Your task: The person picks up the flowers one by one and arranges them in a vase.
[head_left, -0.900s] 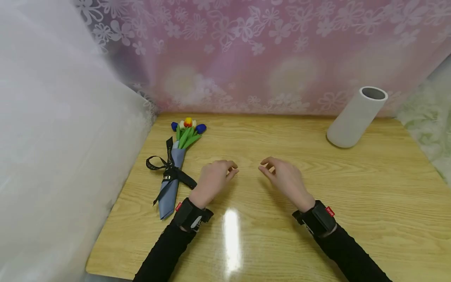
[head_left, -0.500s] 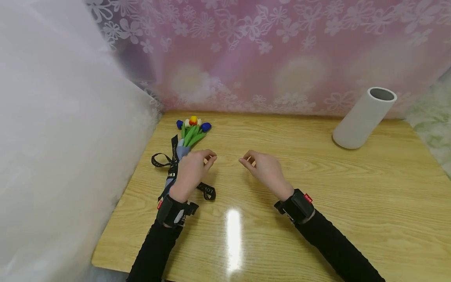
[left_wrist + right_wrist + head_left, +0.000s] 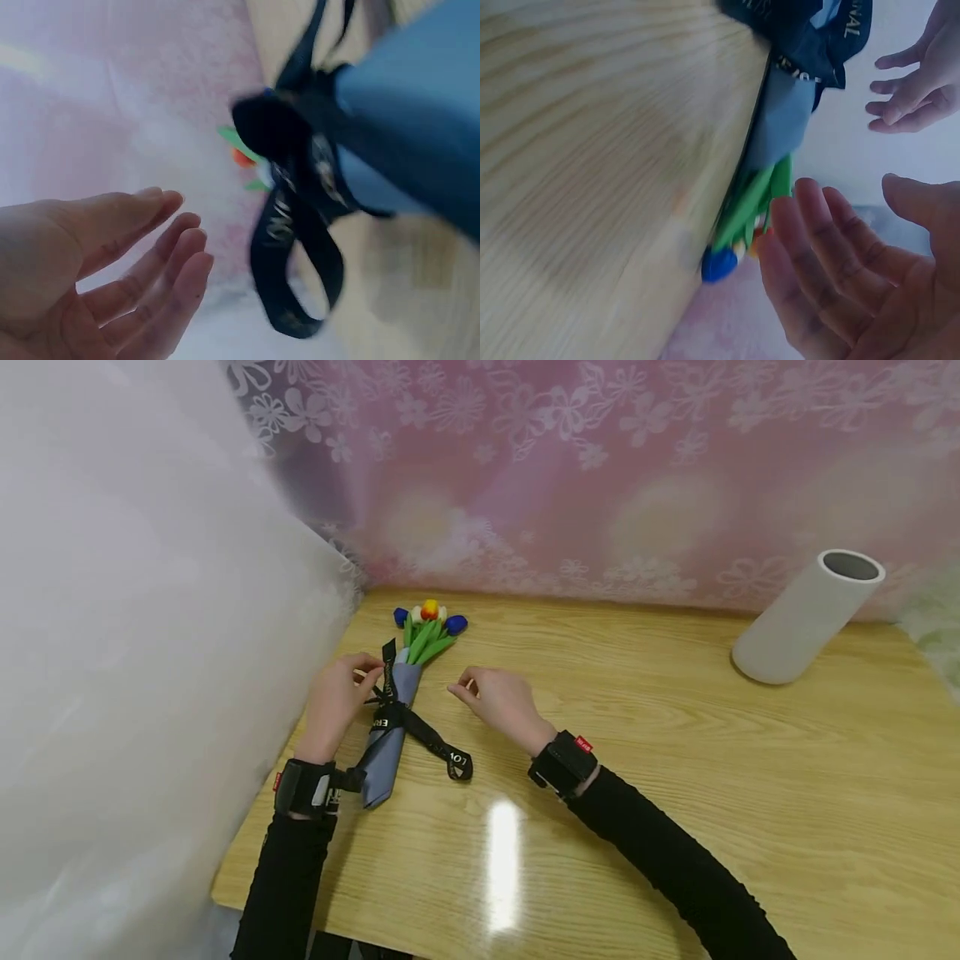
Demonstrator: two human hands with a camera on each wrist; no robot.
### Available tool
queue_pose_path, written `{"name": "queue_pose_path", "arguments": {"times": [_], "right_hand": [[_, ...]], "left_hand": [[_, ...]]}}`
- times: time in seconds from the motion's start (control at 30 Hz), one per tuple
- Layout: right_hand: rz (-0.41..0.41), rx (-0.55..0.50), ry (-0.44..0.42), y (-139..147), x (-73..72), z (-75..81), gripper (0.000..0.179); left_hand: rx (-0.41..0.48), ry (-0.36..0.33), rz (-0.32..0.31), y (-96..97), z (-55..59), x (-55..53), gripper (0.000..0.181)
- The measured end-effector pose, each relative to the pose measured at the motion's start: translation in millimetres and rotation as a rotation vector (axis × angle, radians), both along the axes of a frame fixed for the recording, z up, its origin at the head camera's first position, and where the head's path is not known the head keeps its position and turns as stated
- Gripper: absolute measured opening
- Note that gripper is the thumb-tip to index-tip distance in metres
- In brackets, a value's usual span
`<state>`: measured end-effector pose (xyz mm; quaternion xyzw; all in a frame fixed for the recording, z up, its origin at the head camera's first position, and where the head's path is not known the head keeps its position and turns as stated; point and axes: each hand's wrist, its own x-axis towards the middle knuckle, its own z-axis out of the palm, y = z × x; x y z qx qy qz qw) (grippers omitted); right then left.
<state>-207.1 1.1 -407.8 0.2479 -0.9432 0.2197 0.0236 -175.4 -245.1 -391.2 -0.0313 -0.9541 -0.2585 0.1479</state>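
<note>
In the head view a bouquet of tulips (image 3: 430, 625), blue, white and orange-yellow with green leaves, lies on the table in a blue-grey wrapper (image 3: 386, 762). A black ribbon (image 3: 427, 737) with pale lettering is tied round it in a bow. My left hand (image 3: 332, 697) is at the bouquet's left side, fingertips close to the ribbon; the left wrist view shows its relaxed fingers (image 3: 161, 292) apart from the ribbon loop (image 3: 270, 262). To the right of the bouquet, my right hand (image 3: 501, 700) hovers with loosely bent, bare fingers (image 3: 832, 255).
A tall white vase (image 3: 806, 620) leans toward the right in the head view, near the back right of the wooden table (image 3: 637, 760). Behind the table hangs a pink flowered cloth (image 3: 570, 510), and a white sheet (image 3: 135, 610) borders the left side.
My left hand has crossed over the bouquet to its left side. My right hand has moved left toward the bouquet. The head view has shifted slightly, so the scene sits further right.
</note>
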Motion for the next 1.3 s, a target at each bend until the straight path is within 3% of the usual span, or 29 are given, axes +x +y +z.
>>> {"name": "queue_pose_path", "arguments": {"times": [0.2,0.33,0.5,0.73,0.9,1.07,1.3], "right_hand": [[0.022,0.006,-0.029,-32,-16.0,-7.5,0.035],[0.004,0.002,-0.106,-48,-25.4,-16.4,0.039],[0.011,0.035,-0.166,-67,-29.5,-24.2,0.056],[0.008,0.094,-0.175,-87,-28.2,-33.5,0.064],[0.0,0.098,-0.204,-98,-28.9,-36.4,0.061],[0.017,0.042,-0.211,-100,-30.4,-37.2,0.056],[0.067,-0.016,-0.221,-98,-31.2,-37.1,0.05]], "left_hand": [[-0.01,-0.03,-0.065,-18.6,-13.8,-12.1,0.025],[-0.038,-0.114,-0.09,-18.8,-20.8,-14.3,0.034],[-0.03,-0.228,-0.084,-18.2,-27.7,-12.9,0.044],[0.047,-0.307,-0.113,-26.3,-38.1,-14.3,0.043],[0.186,-0.398,-0.095,-33.4,-43.0,-16.0,0.046],[0.266,-0.406,-0.081,-34.0,-44.8,-16.2,0.044],[0.281,-0.388,-0.077,-32.0,-49.6,-17.1,0.043]]}}
